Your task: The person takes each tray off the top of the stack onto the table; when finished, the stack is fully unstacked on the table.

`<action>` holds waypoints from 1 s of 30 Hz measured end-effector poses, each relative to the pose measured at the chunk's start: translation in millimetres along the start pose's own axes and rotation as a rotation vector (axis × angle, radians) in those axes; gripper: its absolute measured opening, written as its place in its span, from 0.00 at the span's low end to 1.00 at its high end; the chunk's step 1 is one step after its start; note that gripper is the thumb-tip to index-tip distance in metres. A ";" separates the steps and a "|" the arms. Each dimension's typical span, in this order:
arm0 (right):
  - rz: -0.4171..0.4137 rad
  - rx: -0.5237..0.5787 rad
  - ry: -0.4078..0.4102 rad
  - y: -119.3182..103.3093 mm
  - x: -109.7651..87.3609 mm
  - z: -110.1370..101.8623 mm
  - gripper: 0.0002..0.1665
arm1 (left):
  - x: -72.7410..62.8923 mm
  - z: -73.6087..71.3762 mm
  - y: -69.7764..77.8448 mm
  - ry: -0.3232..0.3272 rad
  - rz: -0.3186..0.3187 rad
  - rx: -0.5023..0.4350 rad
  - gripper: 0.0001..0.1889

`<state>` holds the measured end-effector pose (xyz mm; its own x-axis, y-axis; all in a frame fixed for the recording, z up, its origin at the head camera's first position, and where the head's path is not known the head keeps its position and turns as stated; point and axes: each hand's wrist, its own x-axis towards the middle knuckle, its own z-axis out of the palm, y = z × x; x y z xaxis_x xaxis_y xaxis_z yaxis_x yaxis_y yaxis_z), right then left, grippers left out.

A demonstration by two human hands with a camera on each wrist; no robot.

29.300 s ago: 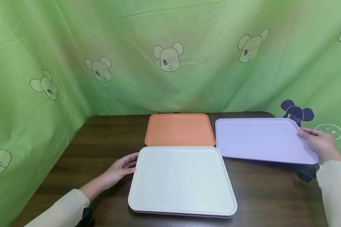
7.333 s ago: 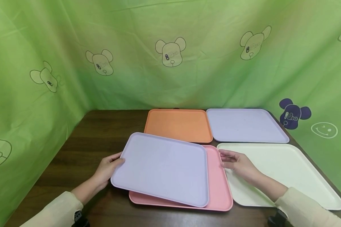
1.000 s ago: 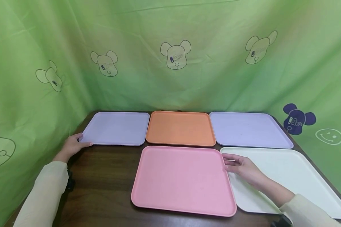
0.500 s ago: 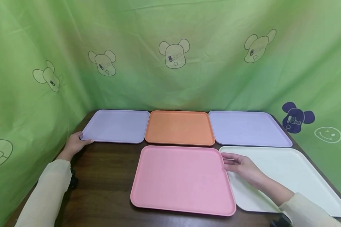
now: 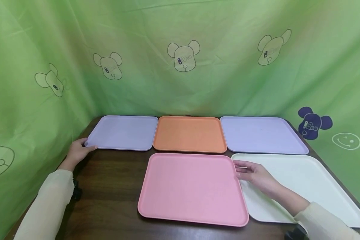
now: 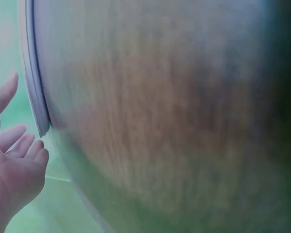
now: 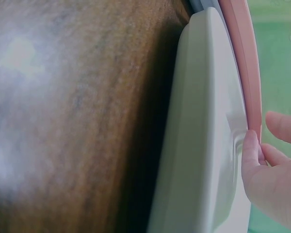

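Five shallow rectangular trays lie on the table, so several in all. My left hand [image 5: 77, 152] rests at the near left corner of a lavender tray [image 5: 124, 132], thumb along its front edge and fingers at its left side. The left wrist view shows those fingers loosely spread beside the tray's rim [image 6: 35, 82]. With fingertips at its right edge, my right hand [image 5: 259, 176] touches a pink tray [image 5: 193, 190]; the thumb stands apart in the right wrist view. That hand reaches over a white tray [image 5: 300, 190].
An orange tray [image 5: 190, 135] sits at the back middle, beside a second lavender tray [image 5: 262, 136] at the back right. Dark brown wood of the table [image 5: 108, 196] shows at the front left. Green printed curtains [image 5: 144, 76] enclose the back and sides.
Earlier, my left hand held the lavender tray over the pink one; now that tray lies at the back left. In the last second it slid slightly backward. My right hand stays put.
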<state>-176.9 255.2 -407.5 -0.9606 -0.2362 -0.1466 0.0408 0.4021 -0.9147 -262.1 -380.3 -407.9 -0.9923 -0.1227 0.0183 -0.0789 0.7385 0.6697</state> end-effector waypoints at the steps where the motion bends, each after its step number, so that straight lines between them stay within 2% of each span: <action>1: 0.003 0.003 0.002 0.2 0.5 -0.1 0.37 | -1.1 -0.1 1.9 0.015 0.004 -0.013 0.37; 6: -0.009 0.019 -0.007 0.9 1.1 -0.4 0.37 | -8.1 3.6 12.4 0.098 0.043 -0.050 0.34; 12: -0.012 0.025 -0.008 1.6 0.6 -0.3 0.37 | -13.8 15.2 26.1 0.095 0.109 -0.121 0.32; 20: -0.015 0.025 -0.013 1.5 0.6 -0.4 0.37 | -24.8 45.0 51.8 -0.020 0.169 -0.214 0.30; 30: -0.016 0.033 -0.004 -0.5 0.6 -0.9 0.38 | -52.9 86.8 84.8 -0.213 0.144 -0.456 0.28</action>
<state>-177.8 255.6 -406.8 -0.9601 -0.2461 -0.1329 0.0340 0.3690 -0.9288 -224.6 -253.7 -416.5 -0.9912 0.1312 0.0145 0.0624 0.3684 0.9276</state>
